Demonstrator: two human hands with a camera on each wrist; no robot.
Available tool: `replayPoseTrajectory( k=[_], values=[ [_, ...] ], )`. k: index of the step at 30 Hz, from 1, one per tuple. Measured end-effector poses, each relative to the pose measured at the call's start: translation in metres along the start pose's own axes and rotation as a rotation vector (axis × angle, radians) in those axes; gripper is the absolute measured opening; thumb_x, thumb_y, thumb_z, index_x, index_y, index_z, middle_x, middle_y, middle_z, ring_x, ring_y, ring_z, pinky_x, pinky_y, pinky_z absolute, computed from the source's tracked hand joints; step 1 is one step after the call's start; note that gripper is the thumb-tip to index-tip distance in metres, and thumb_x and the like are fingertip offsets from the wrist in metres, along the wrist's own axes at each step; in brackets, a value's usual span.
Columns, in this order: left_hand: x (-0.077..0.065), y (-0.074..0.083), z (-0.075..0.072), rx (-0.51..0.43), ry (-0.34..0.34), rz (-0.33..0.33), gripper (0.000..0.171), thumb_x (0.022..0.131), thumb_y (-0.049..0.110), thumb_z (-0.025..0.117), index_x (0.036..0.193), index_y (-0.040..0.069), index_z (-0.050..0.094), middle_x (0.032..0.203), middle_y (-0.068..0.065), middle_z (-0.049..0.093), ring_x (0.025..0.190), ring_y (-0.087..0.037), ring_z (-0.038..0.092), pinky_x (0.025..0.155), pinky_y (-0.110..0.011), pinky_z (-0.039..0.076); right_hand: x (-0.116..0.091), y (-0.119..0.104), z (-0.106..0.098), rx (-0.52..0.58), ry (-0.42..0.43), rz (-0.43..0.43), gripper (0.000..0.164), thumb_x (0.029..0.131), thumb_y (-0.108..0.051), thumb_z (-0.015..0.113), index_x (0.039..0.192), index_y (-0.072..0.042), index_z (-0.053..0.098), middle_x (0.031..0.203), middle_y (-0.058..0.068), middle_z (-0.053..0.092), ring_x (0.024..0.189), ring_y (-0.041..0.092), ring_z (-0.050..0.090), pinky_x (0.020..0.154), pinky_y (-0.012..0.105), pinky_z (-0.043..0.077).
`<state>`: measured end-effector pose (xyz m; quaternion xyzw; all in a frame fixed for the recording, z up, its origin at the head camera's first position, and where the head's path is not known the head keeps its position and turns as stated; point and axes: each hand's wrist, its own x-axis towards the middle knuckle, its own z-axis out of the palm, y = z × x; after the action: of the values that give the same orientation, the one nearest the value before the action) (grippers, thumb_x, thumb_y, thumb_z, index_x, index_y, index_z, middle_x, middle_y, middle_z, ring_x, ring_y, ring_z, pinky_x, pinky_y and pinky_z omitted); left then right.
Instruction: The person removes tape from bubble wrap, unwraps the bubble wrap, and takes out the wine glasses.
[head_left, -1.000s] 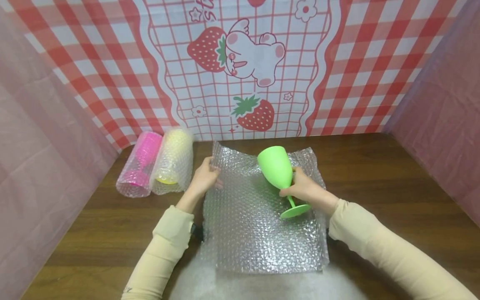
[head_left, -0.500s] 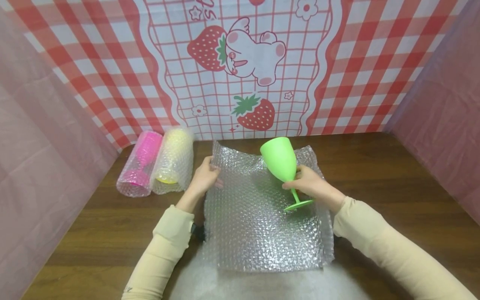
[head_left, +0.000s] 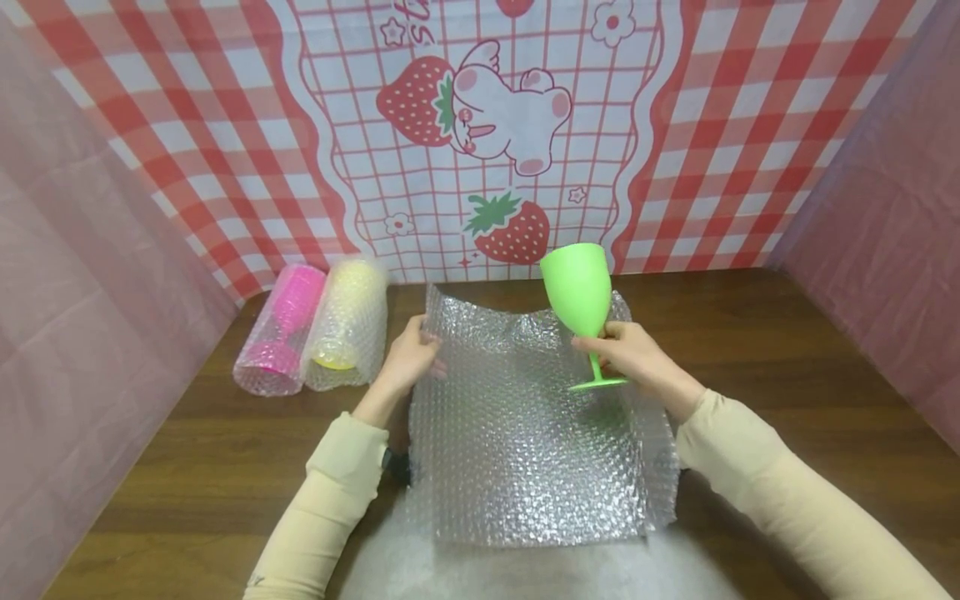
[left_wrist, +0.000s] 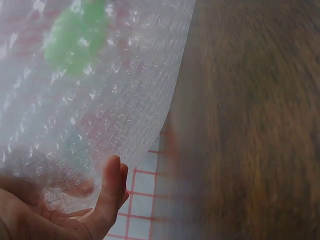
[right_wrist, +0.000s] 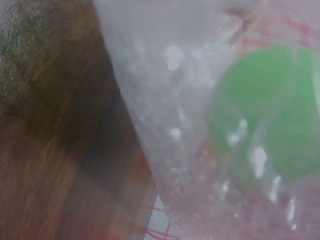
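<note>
My right hand (head_left: 633, 354) holds a light green goblet (head_left: 579, 287) around its stem, just below the bowl. The goblet is upright, raised over the right part of a clear bubble wrap sheet (head_left: 517, 433). At the sheet's upper left edge, my left hand (head_left: 408, 354) pinches the wrap. In the left wrist view, the left hand (left_wrist: 65, 210) has fingers on the bubble wrap (left_wrist: 120, 85), and the green shape (left_wrist: 77, 40) shows through it. The right wrist view is blurred: bubble wrap (right_wrist: 155, 100) covers the green goblet (right_wrist: 265, 115), and the right hand is not clearly seen.
Two wrapped goblets, one pink (head_left: 281, 329) and one yellow (head_left: 347, 325), lie side by side at the back left of the brown wooden table (head_left: 810, 367). A red-and-white strawberry cloth (head_left: 510, 108) hangs behind. Pink fabric (head_left: 877, 158) walls both sides.
My right hand has lifted the green goblet up and slightly right, and the goblet has turned more upright. The wrap's right edge has shifted right. My left hand has stayed in place.
</note>
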<state>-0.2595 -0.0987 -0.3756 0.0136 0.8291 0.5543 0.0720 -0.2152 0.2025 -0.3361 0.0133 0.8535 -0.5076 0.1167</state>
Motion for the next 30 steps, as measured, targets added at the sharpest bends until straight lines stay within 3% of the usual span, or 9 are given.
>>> replayPoseTrajectory(
  k=[6,20,24,30],
  values=[
    [-0.001,0.0,0.0,-0.003,-0.003,-0.003,0.056,0.092,0.008,0.045,0.142,0.006,0.02,0.123,-0.022,0.049,0.064,-0.022,0.064,0.059,-0.031,0.056,0.0,-0.002,-0.001,0.066,0.088,-0.058,0.041,0.085,-0.038,0.06,0.09,0.002,0.051,0.068,0.0,0.048,0.062,0.011,0.046,0.06,0.025,0.043],
    [-0.002,0.001,0.0,-0.003,0.003,0.004,0.056,0.092,0.007,0.046,0.142,0.006,0.021,0.122,-0.023,0.049,0.064,-0.023,0.064,0.058,-0.031,0.056,0.0,-0.003,-0.014,0.299,0.222,-0.183,0.024,0.085,-0.02,0.061,0.089,0.0,0.049,0.06,-0.011,0.054,0.054,0.001,0.048,0.054,0.017,0.046],
    [-0.001,0.001,0.0,0.003,-0.004,0.0,0.056,0.092,0.008,0.045,0.142,0.006,0.02,0.124,-0.023,0.048,0.065,-0.022,0.064,0.059,-0.031,0.056,0.001,-0.001,-0.02,0.349,0.238,-0.2,0.022,0.085,-0.017,0.062,0.09,0.001,0.049,0.061,-0.01,0.055,0.054,0.001,0.048,0.054,0.016,0.047],
    [-0.001,0.001,0.0,0.008,-0.006,-0.007,0.056,0.092,0.009,0.045,0.142,0.006,0.02,0.125,-0.022,0.048,0.066,-0.022,0.064,0.059,-0.03,0.056,0.001,0.0,-0.026,0.498,0.222,-0.224,0.021,0.084,-0.009,0.061,0.091,0.004,0.046,0.058,-0.007,0.052,0.049,0.003,0.041,0.045,0.014,0.038]
  ],
)
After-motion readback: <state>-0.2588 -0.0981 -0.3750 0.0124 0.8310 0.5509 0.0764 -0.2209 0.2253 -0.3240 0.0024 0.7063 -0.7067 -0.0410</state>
